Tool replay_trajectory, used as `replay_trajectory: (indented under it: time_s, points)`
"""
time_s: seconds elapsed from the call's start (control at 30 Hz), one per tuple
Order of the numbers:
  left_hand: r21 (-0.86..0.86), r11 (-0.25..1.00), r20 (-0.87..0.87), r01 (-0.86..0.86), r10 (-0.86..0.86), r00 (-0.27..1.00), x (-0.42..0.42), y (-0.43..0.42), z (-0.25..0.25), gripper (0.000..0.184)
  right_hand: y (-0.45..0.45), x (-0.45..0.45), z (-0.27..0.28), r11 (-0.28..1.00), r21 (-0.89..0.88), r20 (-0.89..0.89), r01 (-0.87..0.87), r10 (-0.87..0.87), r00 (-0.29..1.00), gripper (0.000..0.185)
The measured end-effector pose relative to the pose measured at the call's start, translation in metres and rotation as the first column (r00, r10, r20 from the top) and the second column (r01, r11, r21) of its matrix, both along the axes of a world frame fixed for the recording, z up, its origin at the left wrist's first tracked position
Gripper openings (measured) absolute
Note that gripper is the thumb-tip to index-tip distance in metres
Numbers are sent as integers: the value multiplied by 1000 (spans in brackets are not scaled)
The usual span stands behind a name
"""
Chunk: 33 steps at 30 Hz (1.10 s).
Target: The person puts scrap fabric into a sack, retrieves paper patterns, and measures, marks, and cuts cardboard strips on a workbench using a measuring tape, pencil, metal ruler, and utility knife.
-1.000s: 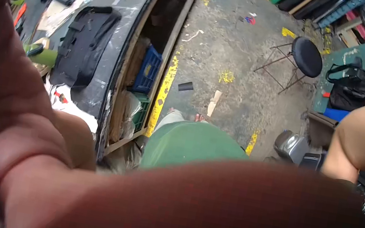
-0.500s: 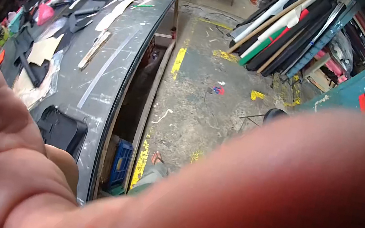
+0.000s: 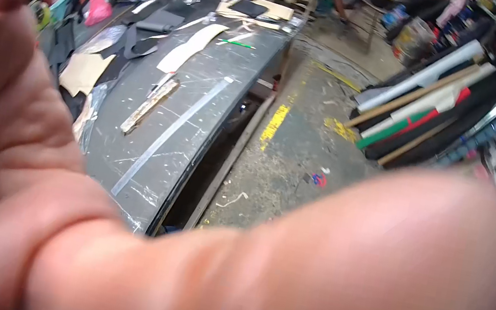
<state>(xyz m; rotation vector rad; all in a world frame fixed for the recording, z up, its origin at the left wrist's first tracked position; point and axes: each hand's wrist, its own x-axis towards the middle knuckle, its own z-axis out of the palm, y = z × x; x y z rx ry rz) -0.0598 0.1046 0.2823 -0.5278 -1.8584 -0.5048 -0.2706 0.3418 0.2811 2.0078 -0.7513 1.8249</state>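
My left hand (image 3: 87,239) fills the left side and bottom of the head view, very close to the lens and partly blurred. Its thumb stretches across to the right, spread wide from the rest of the hand. Most of the other fingers are out of frame, and whether they touch the camera does not show. I see nothing held. Behind the hand is a long dark worktable (image 3: 196,89) bearing a pale strip (image 3: 190,48), a narrow worn piece (image 3: 149,106) and tan sheet pieces (image 3: 84,73). My right hand is out of view.
Rolls of sheet material (image 3: 412,107) lean at the right. Between them and the table runs a concrete floor (image 3: 303,145) with yellow markings. Dark scraps and a pink bag (image 3: 98,10) crowd the table's left side. A chair (image 3: 371,30) stands at the back.
The view has tilted up and turned left, so the table and rolls sit further right. The black bag and blue crate at the table's near end have gone from sight. My hand still covers the lens.
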Motion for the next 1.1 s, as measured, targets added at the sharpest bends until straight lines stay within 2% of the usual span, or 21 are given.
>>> replay_trajectory:
  time_s: [0.07, 0.13, 0.23, 0.3, 0.4, 0.43, 0.47, 0.5, 0.53, 0.57, 0.6, 0.63, 0.67, 0.7, 0.73, 0.8, 0.83, 0.93, 0.97, 1.07, 1.1]
  points:
    - [10, 980, -32, -197, 197, 980, -9, -31, 1, 94, -5, -26, 27, 974, -212, -98, -80, 60, 993, 64]
    - [82, 879, -34, -469, 473, 880, -3, -65, -5, 95, -17, -53, 50, 920, -355, -174, -165, 108, 979, 65]
    - [221, 611, 227, -760, 726, 649, 4, -108, -53, 96, -46, -94, 79, 848, -467, -210, -251, 170, 963, 67]
    - [297, 364, 552, -883, 689, 470, 20, -119, -118, 88, -74, -117, 88, 808, -507, -206, -300, 225, 952, 68]
    - [188, 116, 819, -975, 530, 221, 66, -116, -222, 69, -131, -146, 83, 765, -523, -120, -377, 372, 921, 70]
    - [150, 66, 860, -986, 483, 164, 80, -111, -254, 63, -160, -154, 71, 757, -496, -43, -425, 468, 883, 71]
    - [187, -14, 922, -982, 347, 170, 93, -107, -277, 60, -196, -158, 52, 790, -431, 60, -437, 509, 859, 64]
    - [213, -95, 960, -973, 205, 190, 99, -104, -296, 57, -250, -154, 11, 813, -310, 261, -494, 572, 778, 58]
    - [218, -108, 961, -970, 199, 193, 97, -103, -310, 57, -305, -141, -38, 728, -162, 552, -666, 626, 551, 53]
    - [170, -133, 969, -976, 200, 142, 96, -106, -321, 54, -358, -120, -87, 597, -65, 795, -800, 515, 320, 49]
    - [120, -153, 975, -981, 203, 88, 96, -112, -329, 52, -401, -100, -130, 698, 321, 691, -640, 290, 663, 37]
    - [70, -165, 978, -984, 205, 35, 97, -119, -336, 50, -443, -80, -173, 712, 617, 404, -336, 80, 911, 27]
    - [72, -155, 978, -985, 203, 39, 97, -126, -342, 50, -463, -48, -203, 542, 739, 466, -400, 17, 885, 18]
    - [59, -178, 965, -982, 263, 10, 92, -134, -348, 49, -480, -28, -238, 386, 839, 413, -383, 7, 911, 12]
    - [51, -208, 948, -977, 317, -18, 85, -140, -352, 48, -502, -11, -290, 256, 814, 527, -521, 50, 848, 10]
    - [54, -236, 919, -970, 392, -44, 84, -162, -357, 48, -530, 14, -351, 105, 843, 525, -528, 56, 849, 11]
    - [46, -252, 913, -967, 404, -62, 85, -173, -361, 47, -552, 23, -349, 115, 845, 518, -522, 67, 853, 11]
    - [17, -302, 925, -953, 368, -100, 94, -173, -367, 45, -591, 47, -353, 99, 960, 255, -262, 82, 963, 11]
    - [16, -299, 931, -954, 354, -95, 101, -176, -366, 46, -608, 57, -353, 92, 960, 257, -264, 87, 963, 11]
    - [25, -302, 941, -953, 329, -80, 114, -193, -363, 48, -667, 79, -347, 503, 864, -194, -2, 338, 921, 19]
    - [21, -268, 955, -963, 291, -60, 121, -195, -360, 48, -681, 87, -352, 496, 868, -193, -5, 347, 918, 19]
